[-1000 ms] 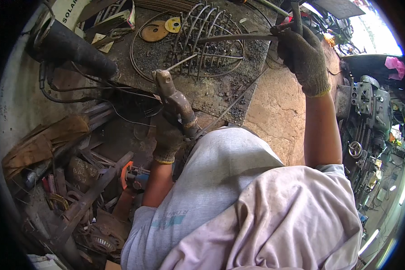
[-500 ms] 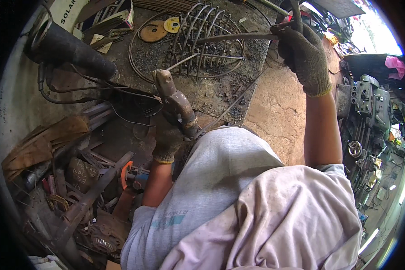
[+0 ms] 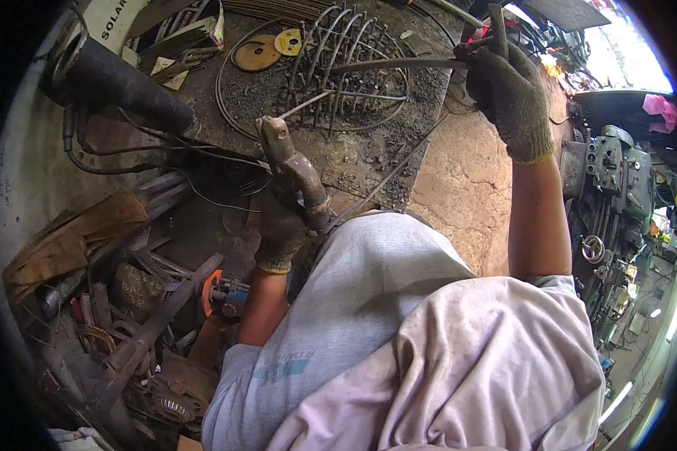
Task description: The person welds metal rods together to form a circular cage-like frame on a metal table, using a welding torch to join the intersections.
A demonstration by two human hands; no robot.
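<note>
My left hand (image 3: 280,239), in a knitted work glove, is wrapped round a worn welding electrode holder (image 3: 293,169). From its jaw a thin welding rod (image 3: 307,104) slants up to the right, its tip at the near side of a cage-like frame of bent metal rods (image 3: 344,45). My right hand (image 3: 513,101), gloved too, is closed on a dark metal bar (image 3: 402,65). One length of this bar reaches left over the frame; a short piece sticks up above my fist. Whether the bar and rod tip touch the frame I cannot tell.
The frame lies on a gritty metal worktop (image 3: 387,161) beside a brown disc (image 3: 256,52) and a yellow disc (image 3: 287,42). A dark cylinder (image 3: 124,84) with cables stands at left. Scrap metal (image 3: 154,331) piles up below it. A green-grey machine (image 3: 624,180) stands at right.
My right hand and the bar have sunk very slightly. The electrode holder and the frame look unmoved.
</note>
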